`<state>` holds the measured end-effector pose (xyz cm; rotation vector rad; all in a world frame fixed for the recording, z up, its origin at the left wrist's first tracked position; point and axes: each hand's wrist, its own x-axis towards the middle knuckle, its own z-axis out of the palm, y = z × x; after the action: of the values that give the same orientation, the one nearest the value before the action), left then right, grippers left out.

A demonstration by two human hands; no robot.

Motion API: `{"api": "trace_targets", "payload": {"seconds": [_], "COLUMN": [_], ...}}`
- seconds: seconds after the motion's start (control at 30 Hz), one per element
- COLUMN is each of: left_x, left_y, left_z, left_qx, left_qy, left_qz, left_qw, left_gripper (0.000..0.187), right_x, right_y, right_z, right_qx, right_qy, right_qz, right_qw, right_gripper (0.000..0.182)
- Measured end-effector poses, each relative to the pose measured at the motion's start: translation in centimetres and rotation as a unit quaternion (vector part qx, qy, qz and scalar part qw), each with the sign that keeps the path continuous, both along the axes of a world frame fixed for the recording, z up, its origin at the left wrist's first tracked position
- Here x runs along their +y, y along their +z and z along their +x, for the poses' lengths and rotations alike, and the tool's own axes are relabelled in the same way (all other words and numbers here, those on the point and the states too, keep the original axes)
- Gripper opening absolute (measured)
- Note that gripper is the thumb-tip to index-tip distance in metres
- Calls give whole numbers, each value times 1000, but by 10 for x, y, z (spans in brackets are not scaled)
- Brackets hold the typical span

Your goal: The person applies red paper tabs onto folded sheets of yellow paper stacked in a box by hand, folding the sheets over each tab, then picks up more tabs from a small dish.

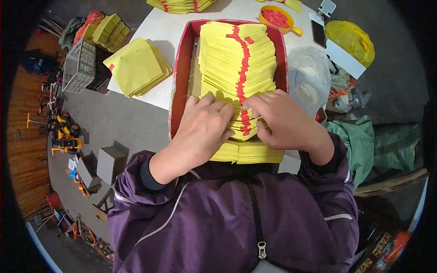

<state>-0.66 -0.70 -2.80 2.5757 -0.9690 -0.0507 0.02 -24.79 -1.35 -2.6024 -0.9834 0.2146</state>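
Observation:
A red-edged box holds a long row of overlapping yellow paper sheets with small red pieces down their middle. Both hands are at the near end of this row. My left hand rests with bent fingers on the sheets' left side. On the right side, my right hand has its thumb and index finger close together at the paper by the red strip. Below the hands, a thick yellow paper stack lies at the box's near end, against the purple jacket.
On the white table are a yellow paper pile at left, a yellow pan of red pieces, a phone and a clear plastic bag. A grey crate stands left; green sacks lie right.

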Motion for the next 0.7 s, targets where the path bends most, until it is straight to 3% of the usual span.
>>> {"api": "trace_targets", "payload": {"seconds": [0.33, 0.47, 0.7], "left_x": [-6, -6, -5], "left_y": [10, 11, 4], "left_z": [-6, -11, -12], "left_qx": [-26, -50, -43], "left_qy": [-24, -12, -23], "left_qz": [-2, -25, -20], "left_qw": [999, 998, 999], "left_gripper": [21, 17, 16], "right_x": [-3, -6, -4], "right_y": [11, -2, -9], "right_z": [-3, -4, -10], "right_qx": [168, 184, 208], "right_qy": [-22, 7, -38], "right_qz": [-16, 102, 159], "right_qw": [985, 978, 964], "right_gripper": [35, 33, 31]}}
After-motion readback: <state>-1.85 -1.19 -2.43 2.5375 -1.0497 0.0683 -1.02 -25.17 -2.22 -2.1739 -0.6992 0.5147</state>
